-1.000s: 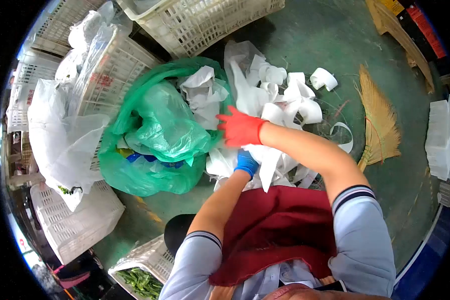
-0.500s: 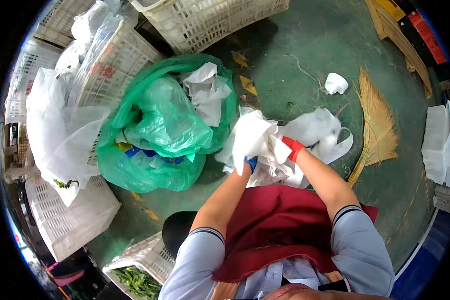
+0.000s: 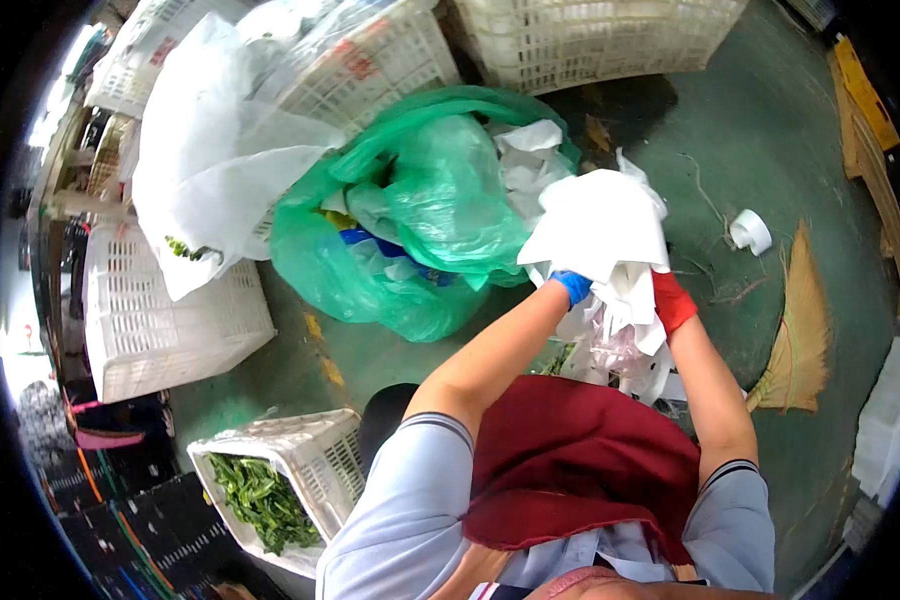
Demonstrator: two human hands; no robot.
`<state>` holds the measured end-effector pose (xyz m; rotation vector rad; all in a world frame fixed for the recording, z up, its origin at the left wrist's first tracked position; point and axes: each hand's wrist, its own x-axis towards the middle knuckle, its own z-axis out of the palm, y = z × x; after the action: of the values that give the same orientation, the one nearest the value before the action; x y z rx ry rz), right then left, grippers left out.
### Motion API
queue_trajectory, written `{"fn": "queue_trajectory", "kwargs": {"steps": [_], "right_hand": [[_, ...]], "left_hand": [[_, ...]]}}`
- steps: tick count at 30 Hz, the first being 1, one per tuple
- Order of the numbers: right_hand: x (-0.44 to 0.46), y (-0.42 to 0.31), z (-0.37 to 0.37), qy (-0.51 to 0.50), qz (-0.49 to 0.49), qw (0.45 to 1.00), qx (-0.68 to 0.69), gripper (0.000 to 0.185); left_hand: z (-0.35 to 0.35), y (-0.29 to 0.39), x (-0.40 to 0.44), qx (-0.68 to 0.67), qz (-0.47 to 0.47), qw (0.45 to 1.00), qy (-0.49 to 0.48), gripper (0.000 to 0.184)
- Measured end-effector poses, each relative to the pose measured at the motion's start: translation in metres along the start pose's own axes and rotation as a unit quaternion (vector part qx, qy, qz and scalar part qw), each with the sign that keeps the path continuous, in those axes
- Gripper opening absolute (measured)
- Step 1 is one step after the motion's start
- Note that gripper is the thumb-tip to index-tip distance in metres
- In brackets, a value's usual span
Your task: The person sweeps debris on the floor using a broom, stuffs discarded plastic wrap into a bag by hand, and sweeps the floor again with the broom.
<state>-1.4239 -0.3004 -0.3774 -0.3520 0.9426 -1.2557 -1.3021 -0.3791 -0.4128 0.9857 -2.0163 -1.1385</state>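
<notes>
White scraps (image 3: 598,225), earlier spread beyond right hand (image 3: 674,299), now bunched between it and left hand (image 3: 574,288), both grasping, grip partly hidden. Green bag (image 3: 400,305) just left of hands. Scraps could slip apart: bulky, loosely layered.

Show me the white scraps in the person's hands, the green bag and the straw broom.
White scraps (image 3: 598,228): head view, on the broad top sheet.
Green bag (image 3: 448,195): head view, on its bulging middle.
Straw broom (image 3: 800,320): head view, on its fanned bristles.
</notes>
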Motion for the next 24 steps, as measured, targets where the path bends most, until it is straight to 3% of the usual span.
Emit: {"fn": "queue_trajectory", "kwargs": {"steps": [5,6,7,8,9,10,12,14,16,19,21,22,24], "right_hand": [[0.001,-0.018,0.024,-0.022,-0.05,0.996,-0.07,0.044],[0.017,-0.02,0.007,-0.045,-0.164,0.932,-0.32,0.045],[0.018,-0.027,0.006,-0.028,-0.18,0.923,-0.34,0.044],[0.025,-0.035,0.007,-0.009,-0.184,0.931,-0.314,0.044],[0.024,-0.046,0.013,0.011,-0.174,0.955,-0.241,0.043],[0.028,-0.057,0.022,0.026,-0.178,0.966,-0.186,0.043],[0.039,-0.074,0.041,0.036,-0.203,0.97,-0.126,0.042],[0.057,-0.084,0.065,0.029,-0.23,0.969,-0.082,0.041],[0.077,-0.084,0.095,0.013,-0.252,0.967,-0.033,0.039],[0.118,-0.071,0.146,-0.019,-0.262,0.963,0.054,0.038],[0.142,-0.053,0.184,-0.046,-0.264,0.956,0.123,0.037],[0.151,-0.039,0.202,-0.059,-0.259,0.952,0.155,0.036],[0.16,-0.003,0.23,-0.078,-0.25,0.948,0.18,0.035]], "left_hand": [[-0.08,0.013,0.012,0.129,0.107,0.986,-0.006,0.038],[-0.097,0.017,0.008,0.132,0.132,0.982,-0.02,0.038],[-0.113,0.023,0.001,0.088,0.141,0.985,-0.046,0.038],[-0.126,0.028,-0.015,-0.067,0.077,0.99,-0.101,0.04],[-0.152,0.043,-0.031,-0.093,-0.005,0.987,-0.134,0.041],[-0.165,0.024,-0.047,0.014,0.135,0.988,-0.079,0.04],[-0.216,0.02,-0.086,0.221,0.202,0.946,-0.123,0.047],[-0.251,0.025,-0.117,0.435,0.12,0.88,-0.146,0.046],[-0.271,-0.001,-0.145,0.546,0.136,0.826,-0.034,0.031],[-0.289,-0.059,-0.184,0.617,-0.017,0.77,-0.161,0.02],[-0.29,-0.048,-0.188,0.577,-0.085,0.774,-0.247,0.017],[-0.289,-0.065,-0.2,0.582,0.032,0.785,-0.207,0.016],[-0.294,-0.018,-0.195,0.53,0.075,0.817,-0.213,0.014]]}}
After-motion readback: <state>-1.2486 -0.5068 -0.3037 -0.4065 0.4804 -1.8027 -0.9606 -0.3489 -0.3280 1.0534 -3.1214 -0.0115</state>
